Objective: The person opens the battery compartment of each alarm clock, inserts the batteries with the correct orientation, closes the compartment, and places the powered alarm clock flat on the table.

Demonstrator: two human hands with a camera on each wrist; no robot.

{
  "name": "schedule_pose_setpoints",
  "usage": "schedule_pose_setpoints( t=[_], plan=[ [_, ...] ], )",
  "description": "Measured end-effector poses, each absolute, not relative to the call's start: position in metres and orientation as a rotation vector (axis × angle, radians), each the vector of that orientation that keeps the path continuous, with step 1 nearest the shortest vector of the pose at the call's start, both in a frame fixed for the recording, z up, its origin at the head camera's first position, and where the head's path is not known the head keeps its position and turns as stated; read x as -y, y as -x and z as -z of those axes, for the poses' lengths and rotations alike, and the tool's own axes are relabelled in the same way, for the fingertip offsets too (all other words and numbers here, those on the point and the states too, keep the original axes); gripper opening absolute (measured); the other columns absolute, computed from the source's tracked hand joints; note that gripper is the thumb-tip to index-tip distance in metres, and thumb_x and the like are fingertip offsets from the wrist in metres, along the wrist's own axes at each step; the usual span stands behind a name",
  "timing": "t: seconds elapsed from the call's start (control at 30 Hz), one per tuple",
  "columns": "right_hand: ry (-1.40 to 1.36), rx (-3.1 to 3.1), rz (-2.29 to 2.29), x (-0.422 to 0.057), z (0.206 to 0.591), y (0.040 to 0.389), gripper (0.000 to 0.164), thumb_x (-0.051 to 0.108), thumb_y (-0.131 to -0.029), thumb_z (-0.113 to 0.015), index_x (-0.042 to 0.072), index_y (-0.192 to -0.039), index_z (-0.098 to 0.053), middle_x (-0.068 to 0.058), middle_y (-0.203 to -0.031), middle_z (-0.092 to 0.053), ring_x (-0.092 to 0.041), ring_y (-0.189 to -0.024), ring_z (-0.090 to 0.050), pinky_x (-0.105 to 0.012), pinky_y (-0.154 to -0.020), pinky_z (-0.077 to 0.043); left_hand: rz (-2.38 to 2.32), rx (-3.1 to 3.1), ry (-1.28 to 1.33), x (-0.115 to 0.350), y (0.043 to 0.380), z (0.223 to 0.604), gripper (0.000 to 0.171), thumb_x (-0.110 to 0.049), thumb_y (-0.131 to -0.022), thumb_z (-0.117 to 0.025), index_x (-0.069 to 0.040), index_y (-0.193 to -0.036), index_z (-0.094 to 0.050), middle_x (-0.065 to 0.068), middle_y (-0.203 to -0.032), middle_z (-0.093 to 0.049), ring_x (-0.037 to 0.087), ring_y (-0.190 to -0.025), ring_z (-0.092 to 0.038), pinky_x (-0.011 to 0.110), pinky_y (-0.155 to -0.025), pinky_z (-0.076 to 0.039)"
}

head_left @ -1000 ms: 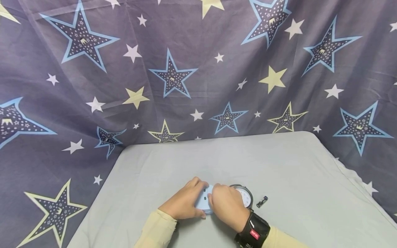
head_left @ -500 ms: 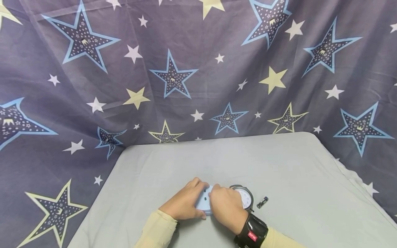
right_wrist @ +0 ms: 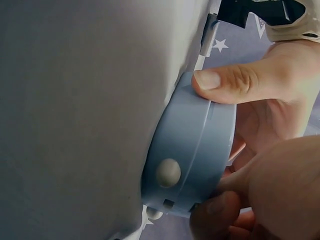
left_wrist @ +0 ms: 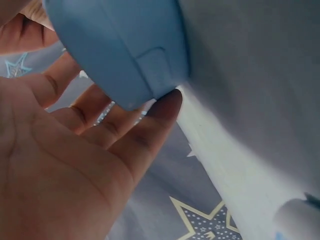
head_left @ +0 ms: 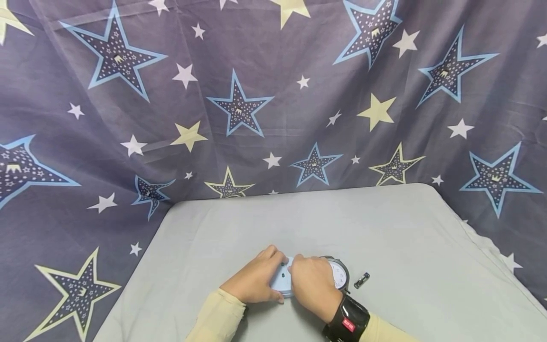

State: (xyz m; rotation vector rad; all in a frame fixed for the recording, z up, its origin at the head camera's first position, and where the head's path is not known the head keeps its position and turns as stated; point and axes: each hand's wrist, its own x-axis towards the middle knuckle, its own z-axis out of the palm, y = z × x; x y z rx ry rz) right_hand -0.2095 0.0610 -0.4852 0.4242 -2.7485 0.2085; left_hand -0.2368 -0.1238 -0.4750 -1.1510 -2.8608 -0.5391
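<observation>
A light blue rounded case point(head_left: 279, 284) with two small dark knobs on its upturned face is held low over the bed-like surface. My left hand point(head_left: 252, 279) grips its left side, thumb at the near edge and fingers at the far edge. In the right wrist view, a round white button point(right_wrist: 168, 172) shows on the case's side wall. My right hand point(head_left: 315, 285) is curled at the right side of the case, with fingertips at its edge, and hides that part in the head view. Just beyond the right hand lies a round white-dialled clock point(head_left: 339, 274) with a dark rim, partly covered.
A dark cylindrical battery point(head_left: 362, 280) lies to the right of the round clock. Pale grey cloth point(head_left: 342, 223) covers the flat surface. Behind and to the sides hangs a star-patterned curtain point(head_left: 273, 123). My right wrist wears a black band point(head_left: 348, 318).
My right hand and its wristband have shifted very slightly left over the light blue case. The left hand keeps the same hold, and the battery and round clock stay put.
</observation>
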Motion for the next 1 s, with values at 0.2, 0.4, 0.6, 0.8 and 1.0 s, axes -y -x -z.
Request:
schedule_pose_setpoints(
  t=[0.2, 0.4, 0.6, 0.8, 1.0],
  plan=[
    [-0.45, 2.738, -0.247, -0.062, 0.485, 0.21, 0.034, 0.036, -0.094, -0.07, 0.013, -0.072, -0.059, -0.001, -0.057, -0.06, -0.015, -0.049, -0.048, -0.031, -0.052, -0.036, 0.436, 2.902, 1.143, 0.117, 0.235, 0.467, 0.082, -0.03, -0.054, -0.1, -0.014, -0.122, -0.056, -0.007, -0.106, -0.047, 0.01, -0.093, -0.046, 0.025, -0.085, -0.047],
    [-0.457, 2.755, -0.265, -0.062, 0.484, 0.211, 0.033, 0.035, -0.094, -0.07, 0.012, -0.073, -0.06, -0.002, -0.057, -0.061, -0.015, -0.05, -0.051, -0.031, -0.052, -0.037, 0.324, 2.929, 1.144, 0.11, 0.236, 0.461, 0.08, -0.028, -0.051, -0.1, -0.016, -0.115, -0.052, -0.008, -0.1, -0.042, 0.01, -0.088, -0.044, 0.024, -0.081, -0.046],
    [-0.466, 2.768, -0.262, -0.061, 0.484, 0.211, 0.034, 0.035, -0.097, -0.067, 0.012, -0.073, -0.06, -0.001, -0.056, -0.059, -0.015, -0.05, -0.05, -0.031, -0.052, -0.037, 0.318, 2.939, 1.126, 0.109, 0.237, 0.462, 0.079, -0.026, -0.051, -0.1, -0.016, -0.113, -0.051, -0.008, -0.099, -0.042, 0.011, -0.088, -0.043, 0.024, -0.08, -0.045],
    [-0.464, 2.771, -0.243, -0.063, 0.486, 0.212, 0.035, 0.036, -0.096, -0.068, 0.011, -0.074, -0.061, -0.001, -0.057, -0.059, -0.016, -0.05, -0.052, -0.032, -0.052, -0.038, 0.32, 2.945, 1.13, 0.108, 0.237, 0.461, 0.079, -0.027, -0.052, -0.1, -0.016, -0.113, -0.051, -0.008, -0.099, -0.042, 0.012, -0.088, -0.043, 0.024, -0.08, -0.045],
    [-0.469, 2.763, -0.249, -0.063, 0.487, 0.213, 0.034, 0.036, -0.096, -0.068, 0.011, -0.074, -0.062, -0.001, -0.058, -0.06, -0.016, -0.05, -0.054, -0.032, -0.051, -0.038, 0.326, 2.953, 1.127, 0.108, 0.235, 0.458, 0.08, -0.026, -0.052, -0.099, -0.016, -0.114, -0.051, -0.007, -0.1, -0.042, 0.012, -0.089, -0.043, 0.024, -0.081, -0.045]
  ],
)
